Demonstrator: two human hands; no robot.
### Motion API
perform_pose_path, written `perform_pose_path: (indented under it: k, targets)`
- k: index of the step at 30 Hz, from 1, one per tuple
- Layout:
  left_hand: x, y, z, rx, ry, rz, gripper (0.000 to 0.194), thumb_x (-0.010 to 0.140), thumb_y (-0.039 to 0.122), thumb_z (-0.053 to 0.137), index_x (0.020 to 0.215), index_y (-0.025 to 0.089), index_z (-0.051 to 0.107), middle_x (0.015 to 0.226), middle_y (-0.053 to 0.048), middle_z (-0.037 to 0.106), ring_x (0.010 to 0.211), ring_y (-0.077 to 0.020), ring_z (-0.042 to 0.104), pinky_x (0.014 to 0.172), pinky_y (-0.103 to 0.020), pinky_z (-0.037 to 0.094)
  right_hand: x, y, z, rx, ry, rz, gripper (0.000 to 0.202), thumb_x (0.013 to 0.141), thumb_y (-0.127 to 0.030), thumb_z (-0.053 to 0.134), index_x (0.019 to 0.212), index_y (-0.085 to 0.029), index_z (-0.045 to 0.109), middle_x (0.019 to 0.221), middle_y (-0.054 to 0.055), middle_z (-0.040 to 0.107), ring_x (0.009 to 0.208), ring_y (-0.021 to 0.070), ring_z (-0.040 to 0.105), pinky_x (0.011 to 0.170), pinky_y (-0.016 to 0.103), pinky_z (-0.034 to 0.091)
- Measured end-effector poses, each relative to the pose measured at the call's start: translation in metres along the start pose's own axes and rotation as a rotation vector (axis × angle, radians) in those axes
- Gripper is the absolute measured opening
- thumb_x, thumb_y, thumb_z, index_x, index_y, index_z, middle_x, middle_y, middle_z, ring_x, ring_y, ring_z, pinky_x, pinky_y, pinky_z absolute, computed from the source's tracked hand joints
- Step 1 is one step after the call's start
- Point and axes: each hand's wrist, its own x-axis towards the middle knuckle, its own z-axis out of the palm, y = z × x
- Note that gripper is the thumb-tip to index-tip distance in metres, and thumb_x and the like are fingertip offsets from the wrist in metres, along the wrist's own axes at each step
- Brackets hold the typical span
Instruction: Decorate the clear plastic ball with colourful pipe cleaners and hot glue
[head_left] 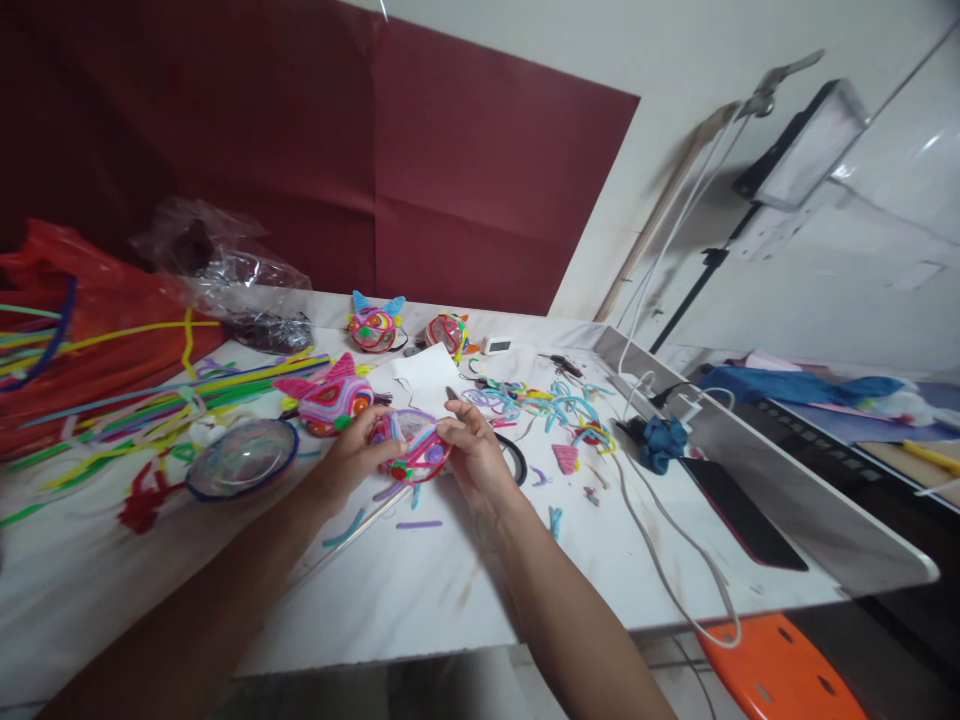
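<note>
Between my hands is a small round lantern-like craft (411,450), clear in parts and covered with pink, purple and red pipe cleaners and coloured pompoms. My left hand (358,452) grips its left side with fingers closed. On the opposite side, my right hand (472,445) pinches the rim with its thumb and fingers. Just behind my left hand sits a pink striped craft with ears (335,398). A purple pipe cleaner piece (419,524) and a blue piece (345,528) lie on the table in front.
Long pipe cleaners (187,400) and a red plastic bag (97,310) fill the left. A clear dome with a blue rim (244,460) stands nearby. Two finished-looking round crafts (373,328) are at the back. Right of me lie twisted pipe cleaners (574,410), cables and a black phone (742,510).
</note>
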Motion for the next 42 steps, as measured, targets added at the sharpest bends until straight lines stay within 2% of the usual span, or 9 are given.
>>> perform_pose_path:
  k: [6, 17, 25, 34, 42]
  targets:
    - [0.001, -0.001, -0.002, -0.002, 0.005, -0.019, 0.049, 0.058, 0.039, 0.078, 0.102, 0.022, 0.063, 0.097, -0.004, 0.073, 0.091, -0.0297, 0.070, 0.065, -0.034, 0.055, 0.000, -0.002, -0.001, -0.022, -0.052, -0.013, 0.048, 0.059, -0.015, 0.084, 0.098, -0.021, 0.058, 0.062, -0.007, 0.067, 0.050, 0.0085, 0.055, 0.053, 0.019, 0.040]
    - [0.004, -0.007, -0.004, -0.004, -0.004, 0.015, 0.053, 0.060, 0.040, 0.078, 0.108, 0.023, 0.063, 0.103, -0.005, 0.075, 0.100, -0.0313, 0.070, 0.069, -0.034, 0.056, 0.000, -0.003, 0.000, -0.026, -0.075, -0.037, 0.041, 0.061, -0.013, 0.078, 0.096, -0.022, 0.059, 0.061, -0.007, 0.066, 0.048, 0.0094, 0.052, 0.051, 0.021, 0.038]
    - [0.002, -0.005, -0.003, 0.067, -0.011, 0.096, 0.044, 0.063, 0.035, 0.076, 0.104, 0.022, 0.063, 0.095, -0.003, 0.074, 0.097, -0.0286, 0.069, 0.082, -0.035, 0.054, 0.004, 0.001, -0.003, -0.035, -0.038, -0.055, 0.040, 0.057, -0.011, 0.072, 0.093, -0.022, 0.061, 0.060, -0.007, 0.067, 0.047, 0.0099, 0.051, 0.050, 0.022, 0.039]
    - [0.004, -0.011, -0.004, 0.151, 0.013, 0.223, 0.044, 0.065, 0.034, 0.076, 0.106, 0.023, 0.061, 0.096, -0.003, 0.071, 0.096, -0.0296, 0.067, 0.084, -0.039, 0.053, 0.005, 0.003, -0.003, -0.012, -0.003, -0.051, 0.037, 0.053, -0.009, 0.068, 0.087, -0.023, 0.064, 0.058, -0.007, 0.067, 0.046, 0.0105, 0.052, 0.049, 0.022, 0.041]
    - [-0.002, -0.008, 0.000, 0.195, 0.037, 0.234, 0.045, 0.066, 0.034, 0.075, 0.107, 0.022, 0.061, 0.095, -0.003, 0.070, 0.095, -0.0301, 0.067, 0.080, -0.038, 0.054, 0.004, 0.003, -0.005, -0.013, -0.010, -0.046, 0.038, 0.053, -0.009, 0.069, 0.088, -0.022, 0.063, 0.059, -0.007, 0.067, 0.046, 0.0109, 0.051, 0.047, 0.022, 0.040]
